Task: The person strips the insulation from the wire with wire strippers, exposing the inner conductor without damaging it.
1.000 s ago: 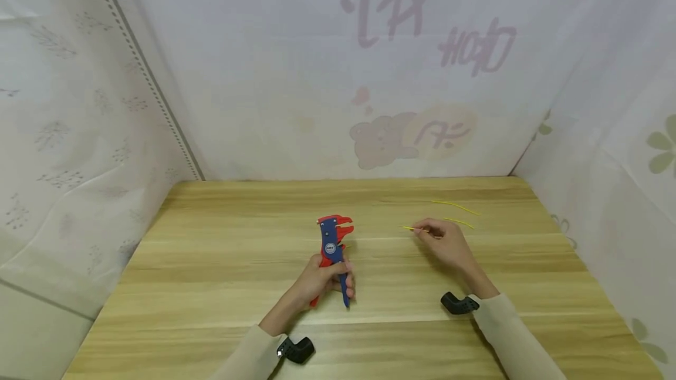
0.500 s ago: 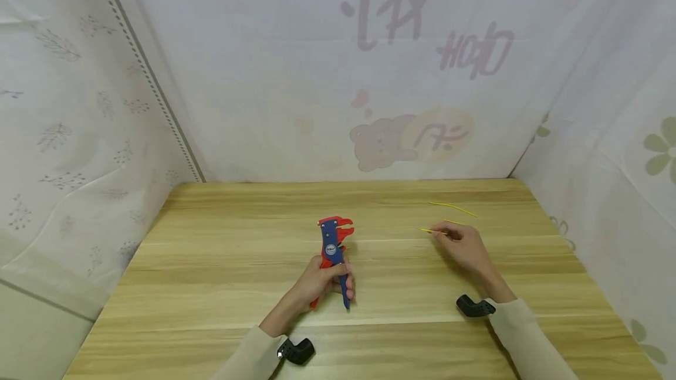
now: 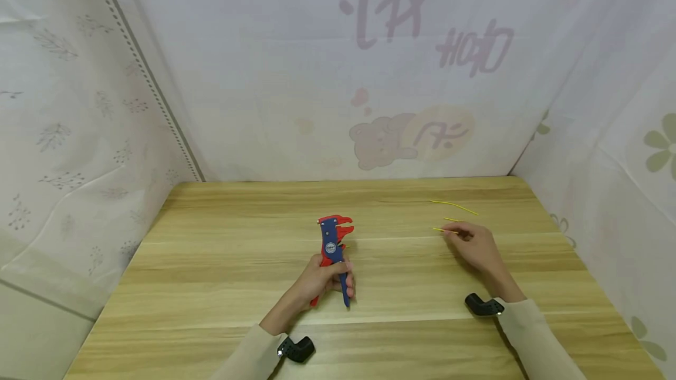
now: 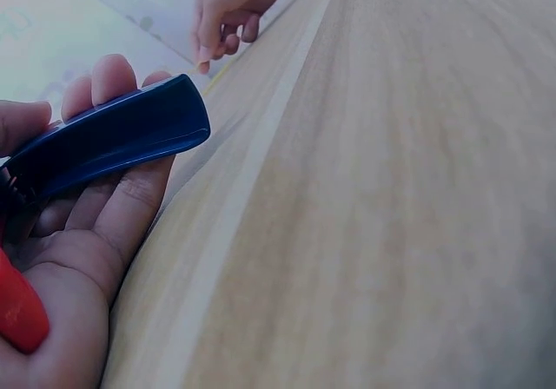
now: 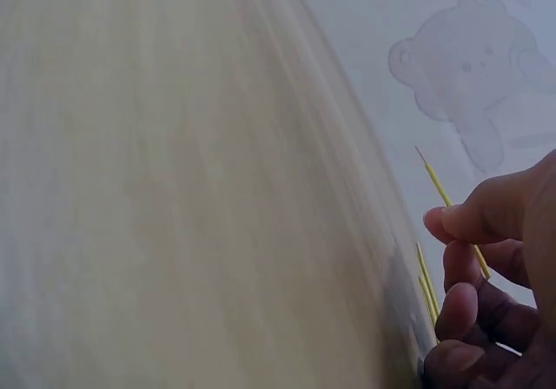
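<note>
My left hand (image 3: pixel 313 284) grips a blue and red wire stripper (image 3: pixel 329 236) by its handles, with the red jaws pointing right and apart. In the left wrist view its blue handle (image 4: pixel 113 137) lies across the curled fingers. Farther right, my right hand (image 3: pixel 479 249) pinches a short yellow wire (image 3: pixel 439 229) between thumb and forefinger. The right wrist view shows that wire's thin bare tip (image 5: pixel 420 154). Two more yellow wires lie by the right hand: a longer one (image 3: pixel 455 206) behind and a shorter one (image 3: pixel 450 219), partly hidden by the hand.
A wooden table (image 3: pixel 222 286) lies under both hands. Printed cloth walls (image 3: pixel 274 87) rise at the back and both sides. A black wrist device (image 3: pixel 297 350) sits on the left sleeve, another black wrist device (image 3: pixel 483 305) on the right.
My right hand has moved to the right with the pinched wire, closer to the wires on the table. The left hand and wire stripper have stayed in place.
</note>
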Motion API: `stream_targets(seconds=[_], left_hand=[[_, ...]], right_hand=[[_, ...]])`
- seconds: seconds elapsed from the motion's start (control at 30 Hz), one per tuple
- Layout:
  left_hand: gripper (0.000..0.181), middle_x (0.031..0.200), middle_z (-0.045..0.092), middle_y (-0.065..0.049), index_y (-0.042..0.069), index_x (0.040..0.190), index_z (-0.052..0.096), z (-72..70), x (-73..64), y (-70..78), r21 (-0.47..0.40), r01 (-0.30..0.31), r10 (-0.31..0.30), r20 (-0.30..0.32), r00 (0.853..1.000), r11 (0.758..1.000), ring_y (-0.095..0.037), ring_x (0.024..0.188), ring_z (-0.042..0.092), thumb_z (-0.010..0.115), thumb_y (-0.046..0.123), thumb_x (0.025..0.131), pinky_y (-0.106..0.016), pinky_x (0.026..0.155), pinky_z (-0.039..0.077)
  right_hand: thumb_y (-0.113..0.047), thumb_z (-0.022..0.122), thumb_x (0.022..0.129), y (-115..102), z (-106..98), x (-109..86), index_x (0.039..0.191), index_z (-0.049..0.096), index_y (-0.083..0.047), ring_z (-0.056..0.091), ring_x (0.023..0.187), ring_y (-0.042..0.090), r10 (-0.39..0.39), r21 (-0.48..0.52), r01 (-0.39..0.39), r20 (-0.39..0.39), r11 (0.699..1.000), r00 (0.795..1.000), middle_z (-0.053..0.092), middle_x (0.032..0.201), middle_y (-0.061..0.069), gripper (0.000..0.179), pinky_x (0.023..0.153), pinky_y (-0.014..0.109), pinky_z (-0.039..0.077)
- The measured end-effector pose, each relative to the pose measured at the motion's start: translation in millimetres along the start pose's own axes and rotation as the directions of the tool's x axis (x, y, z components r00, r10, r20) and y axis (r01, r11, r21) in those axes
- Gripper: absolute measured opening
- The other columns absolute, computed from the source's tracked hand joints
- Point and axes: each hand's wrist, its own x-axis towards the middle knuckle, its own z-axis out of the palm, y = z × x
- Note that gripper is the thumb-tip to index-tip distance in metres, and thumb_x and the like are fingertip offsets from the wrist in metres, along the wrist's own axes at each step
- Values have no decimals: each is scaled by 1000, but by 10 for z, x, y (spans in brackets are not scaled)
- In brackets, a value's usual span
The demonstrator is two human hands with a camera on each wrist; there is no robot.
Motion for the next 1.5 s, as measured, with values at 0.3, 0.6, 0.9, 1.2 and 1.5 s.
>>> stream_targets(seconds=[0.3,0.6,0.9,1.2,1.5], left_hand=[[21,76,71,-3,2,107,52,-3,1,10,-9,0,0,0,1000,1000,-18,67,73,63,18,101,-39,73,65],[20,75,71,-3,2,107,53,-4,0,-11,-11,6,-6,-1,1000,1000,-18,67,73,63,18,101,-40,73,65],[19,76,71,-3,1,107,53,-5,3,-5,-3,5,-5,2,1000,1000,-18,67,73,62,17,102,-40,73,65],[19,76,70,-3,1,107,53,-3,9,-3,-5,7,-7,4,1000,1000,-19,67,73,62,17,101,-40,73,65],[21,76,70,-4,1,108,53,3,-7,15,-7,16,-16,0,1000,1000,-18,67,73,63,18,101,-40,74,65]], right_hand=[[-18,72,95,52,-52,-8,103,81,-13,59,76,5,-30,-112,25,-44,993,999,76,95,8,13,67,21,48],[-18,73,95,94,-93,-21,105,82,-12,61,83,19,-22,-188,16,-30,982,999,71,95,9,15,70,27,47],[-14,74,94,67,-116,-14,104,81,-12,63,85,20,-33,-195,31,-7,980,999,72,98,10,13,70,25,48],[-13,75,92,69,-167,14,100,79,-11,58,78,8,-72,-213,67,-17,975,997,72,93,6,9,67,21,48],[-14,74,94,22,-236,94,108,75,-4,64,82,15,-46,-180,40,-31,983,998,74,96,12,17,68,20,50]])
